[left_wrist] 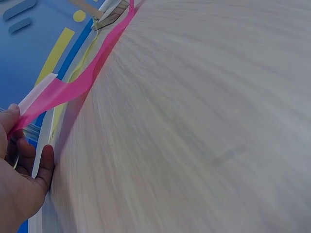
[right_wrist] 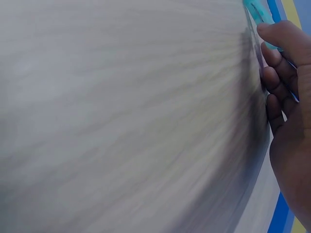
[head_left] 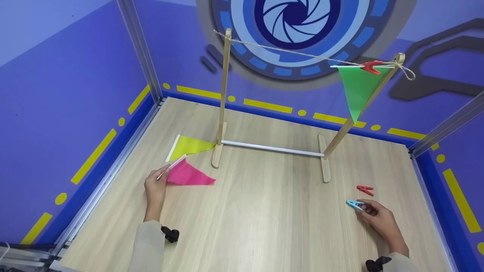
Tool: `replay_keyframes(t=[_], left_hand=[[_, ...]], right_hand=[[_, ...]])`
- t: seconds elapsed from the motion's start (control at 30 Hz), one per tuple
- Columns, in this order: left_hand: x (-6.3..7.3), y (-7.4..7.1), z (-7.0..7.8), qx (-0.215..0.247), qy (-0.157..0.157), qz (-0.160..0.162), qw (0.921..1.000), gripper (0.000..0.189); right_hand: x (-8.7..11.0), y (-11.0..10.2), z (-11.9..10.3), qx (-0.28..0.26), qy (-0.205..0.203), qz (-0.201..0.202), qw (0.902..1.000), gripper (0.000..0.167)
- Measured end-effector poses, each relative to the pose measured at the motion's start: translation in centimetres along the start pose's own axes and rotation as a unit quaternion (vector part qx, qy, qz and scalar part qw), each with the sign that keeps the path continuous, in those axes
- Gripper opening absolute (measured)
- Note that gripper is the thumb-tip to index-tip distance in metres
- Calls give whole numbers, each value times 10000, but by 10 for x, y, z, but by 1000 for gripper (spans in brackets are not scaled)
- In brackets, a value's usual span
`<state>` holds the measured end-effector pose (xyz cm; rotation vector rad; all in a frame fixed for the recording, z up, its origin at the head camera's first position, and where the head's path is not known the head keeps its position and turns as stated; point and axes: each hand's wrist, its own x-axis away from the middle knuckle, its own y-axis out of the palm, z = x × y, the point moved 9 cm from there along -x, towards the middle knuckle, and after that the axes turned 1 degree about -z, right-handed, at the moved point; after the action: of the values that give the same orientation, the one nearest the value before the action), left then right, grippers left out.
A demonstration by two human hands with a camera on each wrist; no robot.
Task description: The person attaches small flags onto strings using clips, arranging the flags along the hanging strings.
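Observation:
My left hand (head_left: 155,185) pinches the white-edged side of a pink triangular pennant (head_left: 189,174), whose tip points right. In the left wrist view the pink cloth (left_wrist: 73,90) stretches away from thumb and fingers close over the table. Just beyond it lies a yellow pennant (head_left: 189,145), its tip at the stand's left foot. On the right, my right hand (head_left: 380,219) holds a light blue clothespin (head_left: 354,204) between thumb and fingers, low over the wood. A red clothespin (head_left: 365,189) lies just behind it. The right wrist view shows the thumb pressed against the blue clothespin (right_wrist: 260,13).
A wooden stand (head_left: 224,87) with a white crossbar (head_left: 272,148) holds a string (head_left: 280,49) between two posts. Near its right end hangs a green pennant (head_left: 357,88), clipped by a red clothespin (head_left: 371,67). Blue printed walls (head_left: 75,94) border the table (head_left: 257,211).

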<state>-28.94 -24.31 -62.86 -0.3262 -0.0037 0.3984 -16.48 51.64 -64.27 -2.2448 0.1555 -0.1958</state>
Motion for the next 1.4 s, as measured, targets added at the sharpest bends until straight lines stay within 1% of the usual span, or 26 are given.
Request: replay_keyframes(t=[0.13, 0.23, 0.37, 0.47, 0.53, 0.7, 0.83, 1.0, 1.13, 1.23, 1.4], left_hand=[[0, 1, 1, -17, -32, -12, 10000, 24], [0, 2, 1, -5, 0, -52, 10000, 25], [0, 3, 3, 119, 82, -140, 9998, 24], [1, 4, 4, 283, 123, -216, 9993, 23], [2, 4, 5, 310, 110, -257, 9991, 24], [2, 5, 8, 327, 123, -290, 9990, 24], [1, 7, 11, 519, 193, -346, 9979, 23], [4, 11, 14, 628, 171, -436, 9969, 21], [4, 14, 16, 532, 155, -584, 9968, 20], [4, 14, 17, 485, 200, -611, 9967, 20], [4, 12, 21, 536, 340, -526, 9966, 19]], right_hand=[[1, -5, -3, 54, -16, 161, 9999, 44], [0, -8, -7, 63, -52, 233, 9997, 44], [-1, -13, -12, -11, -113, 270, 9996, 47], [-2, -17, -18, -25, -214, 361, 9991, 45], [-2, -21, -22, -27, -286, 430, 9987, 44], [-4, -24, -29, -17, -388, 345, 9987, 47], [-6, -25, -34, -40, -460, 297, 9985, 45], [-7, -28, -42, -182, -724, 412, 9964, 39], [-7, -30, -51, -251, -1014, 563, 9929, 37], [-8, -33, -59, -226, -1175, 674, 9905, 34], [-8, -34, -68, -108, -1187, 615, 9910, 32]])
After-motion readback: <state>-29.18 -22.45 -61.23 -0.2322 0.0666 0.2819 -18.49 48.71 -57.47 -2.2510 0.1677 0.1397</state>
